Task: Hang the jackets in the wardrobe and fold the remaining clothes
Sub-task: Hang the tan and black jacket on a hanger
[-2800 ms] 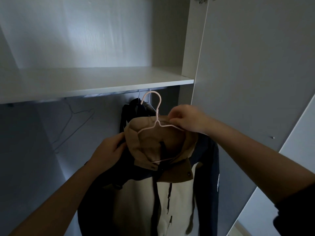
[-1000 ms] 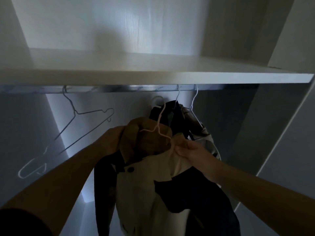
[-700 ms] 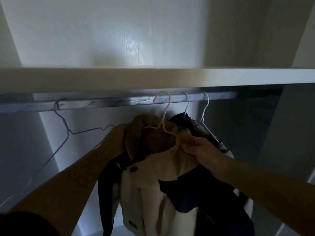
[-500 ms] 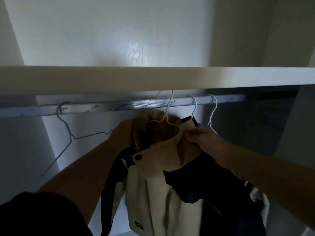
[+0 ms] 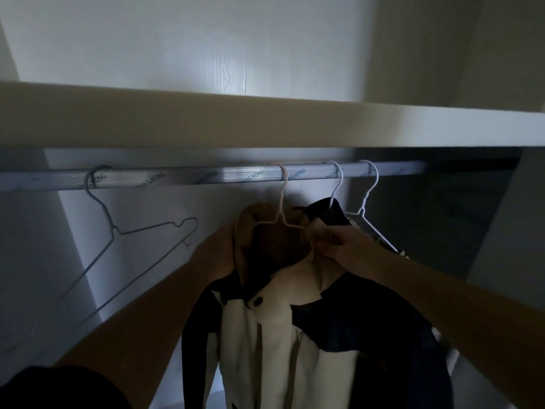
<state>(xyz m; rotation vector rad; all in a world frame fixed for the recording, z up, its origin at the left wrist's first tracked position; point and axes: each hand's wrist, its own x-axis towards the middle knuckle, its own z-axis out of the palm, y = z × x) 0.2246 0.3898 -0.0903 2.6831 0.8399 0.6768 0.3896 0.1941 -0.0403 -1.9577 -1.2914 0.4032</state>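
A cream, navy and tan hooded jacket (image 5: 274, 335) hangs on a pale pink wire hanger (image 5: 281, 202). The hanger's hook sits over the metal wardrobe rail (image 5: 182, 177). My left hand (image 5: 216, 252) grips the tan hood on its left side. On the right, my right hand (image 5: 339, 246) pinches the jacket's collar by the hanger's shoulder. Just right of it, a dark jacket (image 5: 327, 214) hangs on a white hanger (image 5: 337, 184).
An empty grey wire hanger (image 5: 118, 231) hangs tilted on the rail at the left. Another white hanger (image 5: 368, 202) with a garment hangs at the right. A white shelf (image 5: 265, 122) runs just above the rail. The wardrobe's side panel stands at the right.
The jacket on its pink hanger rose from below the shelf up to the rail, and the hook now sits over the rail. Both hands kept their hold.
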